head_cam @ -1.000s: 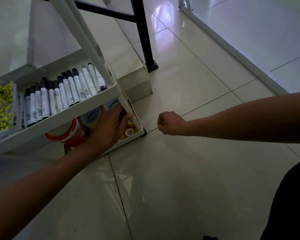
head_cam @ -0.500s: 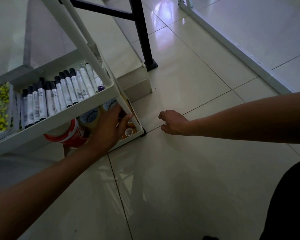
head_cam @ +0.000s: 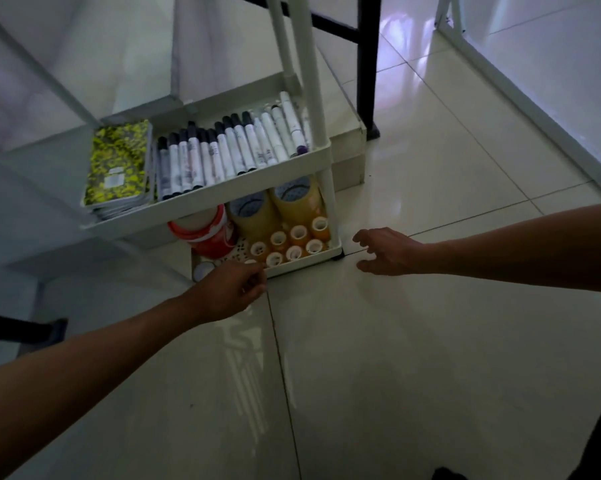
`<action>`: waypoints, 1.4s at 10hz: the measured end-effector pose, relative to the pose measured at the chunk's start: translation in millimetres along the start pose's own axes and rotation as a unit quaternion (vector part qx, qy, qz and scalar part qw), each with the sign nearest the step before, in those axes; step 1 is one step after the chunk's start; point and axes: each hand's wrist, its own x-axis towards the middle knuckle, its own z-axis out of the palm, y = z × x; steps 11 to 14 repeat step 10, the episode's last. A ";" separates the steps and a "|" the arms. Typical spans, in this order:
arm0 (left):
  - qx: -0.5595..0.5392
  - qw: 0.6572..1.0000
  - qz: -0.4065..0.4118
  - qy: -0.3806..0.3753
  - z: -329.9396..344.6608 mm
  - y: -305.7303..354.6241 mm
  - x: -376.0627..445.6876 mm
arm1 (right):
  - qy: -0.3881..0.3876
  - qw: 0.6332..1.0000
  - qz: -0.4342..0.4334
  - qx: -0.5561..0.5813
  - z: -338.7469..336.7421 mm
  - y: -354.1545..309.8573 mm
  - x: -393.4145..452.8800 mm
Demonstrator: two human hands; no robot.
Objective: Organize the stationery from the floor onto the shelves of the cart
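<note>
The white cart's middle shelf (head_cam: 202,199) carries a stack of yellow-patterned notebooks (head_cam: 120,164) and a row of several markers (head_cam: 222,150). Its bottom shelf (head_cam: 306,263) holds two big clear tape rolls (head_cam: 278,206), a red-and-white roll (head_cam: 209,233) and several small orange tape rolls (head_cam: 292,242). My left hand (head_cam: 233,289) hovers just in front of the bottom shelf's rim, fingers loosely curled, with nothing seen in it. My right hand (head_cam: 385,251) is spread open over the floor beside the cart's right front corner.
A black table leg (head_cam: 368,64) and a low white step (head_cam: 347,147) stand behind the cart. A white frame (head_cam: 520,98) runs along the right. Glossy floor tiles (head_cam: 396,358) stretch in front of me, with no stationery lying on them.
My left hand has come out of the bottom shelf and now sits in front of its rim. My right hand opened from a fist. The view shifted, showing more of the cart.
</note>
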 end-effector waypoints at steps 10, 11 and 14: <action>0.000 0.936 -0.313 -0.161 49.7 -140.6 -107.9 | -0.168 0.965 0.139 -0.146 21.9 -34.6 29.6; 0.000 0.936 -0.313 -0.161 49.7 -140.6 -107.9 | -0.168 0.965 0.139 -0.146 21.9 -34.6 29.6; 0.000 0.936 -0.313 -0.161 49.7 -140.6 -107.9 | -0.168 0.965 0.139 -0.146 21.9 -34.6 29.6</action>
